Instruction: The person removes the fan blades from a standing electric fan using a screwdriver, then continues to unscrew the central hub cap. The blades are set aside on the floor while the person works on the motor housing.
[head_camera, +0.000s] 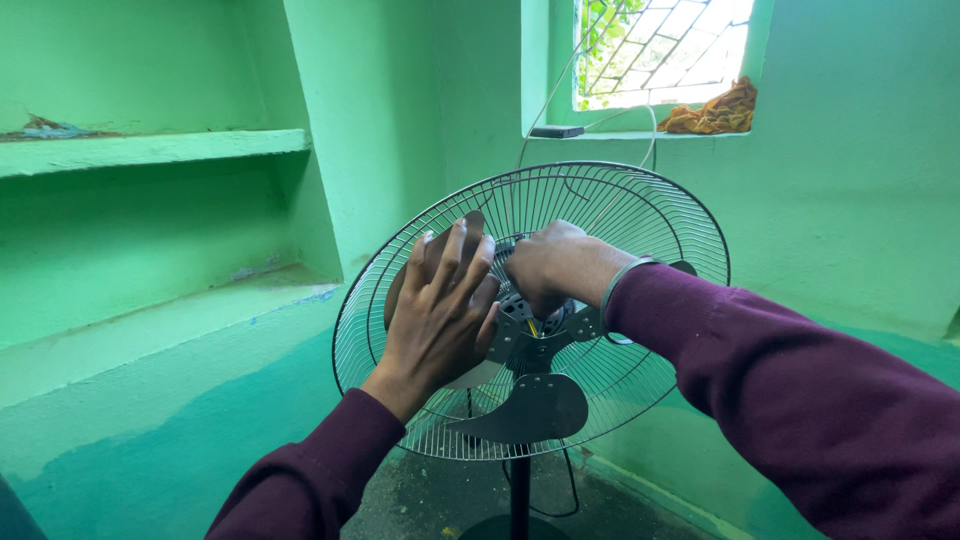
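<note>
A pedestal fan stands in front of me with its round wire rear guard (640, 215) facing me and its front guard off. Grey blades (530, 408) are mounted on the hub. My left hand (440, 310) lies flat with fingers spread on the upper left blade, pressing against it. My right hand (555, 265) is curled tight around the centre hub of the fan, its fingers hidden behind the knuckles. A bangle sits on my right wrist. Both arms wear dark maroon sleeves.
The fan's black pole (519, 495) goes down to a dark base on the floor, with a black cord beside it. Green walls enclose the corner; a built-in shelf (150, 150) is at left. A window sill (640, 133) holds an orange cloth (715, 112) and a small dark box.
</note>
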